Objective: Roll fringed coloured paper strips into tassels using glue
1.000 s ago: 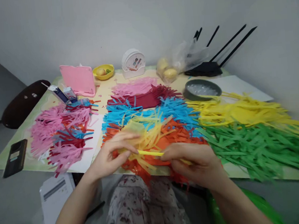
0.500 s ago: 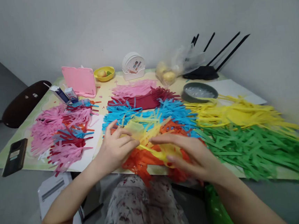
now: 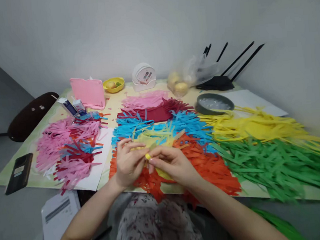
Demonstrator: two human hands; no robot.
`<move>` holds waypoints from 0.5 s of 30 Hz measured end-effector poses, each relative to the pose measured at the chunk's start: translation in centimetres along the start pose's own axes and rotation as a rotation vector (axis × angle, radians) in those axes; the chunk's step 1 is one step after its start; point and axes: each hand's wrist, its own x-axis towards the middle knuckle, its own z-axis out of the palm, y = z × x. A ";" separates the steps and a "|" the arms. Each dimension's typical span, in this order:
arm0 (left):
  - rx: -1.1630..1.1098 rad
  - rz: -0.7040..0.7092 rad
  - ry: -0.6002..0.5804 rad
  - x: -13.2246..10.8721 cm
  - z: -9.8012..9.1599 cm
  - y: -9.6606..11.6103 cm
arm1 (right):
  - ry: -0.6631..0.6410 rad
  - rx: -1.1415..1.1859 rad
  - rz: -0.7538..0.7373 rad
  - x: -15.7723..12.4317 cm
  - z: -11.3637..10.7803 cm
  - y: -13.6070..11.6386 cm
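Facing you, the table [image 3: 114, 105] carries fringed sheets laid out by colour, most likely so that you can tell each apart: the green fringe [image 3: 276, 166] and the yellow fringe [image 3: 261, 126] on your right; the orange fringe [image 3: 208, 164] nearest your lap, with the blue fringe [image 3: 187, 123], dark red fringe [image 3: 158, 113] and pink fringe [image 3: 144, 100] in rows behind it. The mixed-colour bundles [image 3: 74, 170] lie on your left, apparently set aside from the sheets.

Your left hand [image 3: 128, 163] and right hand [image 3: 175, 167] meet above the orange fringe, fingertips pinched from either side on a twist of yellow paper [image 3: 148, 156]; the opposed grip presumably steadies it. Your left thumb is partly hidden.

Of the containers, the clear bag [image 3: 179, 84] holds rounded, pale-yellow items. The dark bowl [image 3: 215, 111], just behind the yellow fringe, holds whitish, see-through matter, too indistinct to identify. The yellow dish [image 3: 122, 84] holds one rounded tan item [image 3: 111, 85] and something green [image 3: 118, 84]. The contents of the cartons [image 3: 68, 106] cannot be seen.
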 end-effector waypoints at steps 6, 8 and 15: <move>-0.328 -0.447 0.024 1.6 1.8 0.2 | 0.047 -0.118 -0.127 2.7 -1.2 -0.5; -0.446 -0.558 0.009 2.1 2.4 -0.1 | 0.075 -0.101 -0.119 3.5 -1.7 -0.5; -0.521 -0.695 0.024 4.3 5.0 -1.7 | 0.136 -0.492 -0.315 5.3 -4.3 -0.8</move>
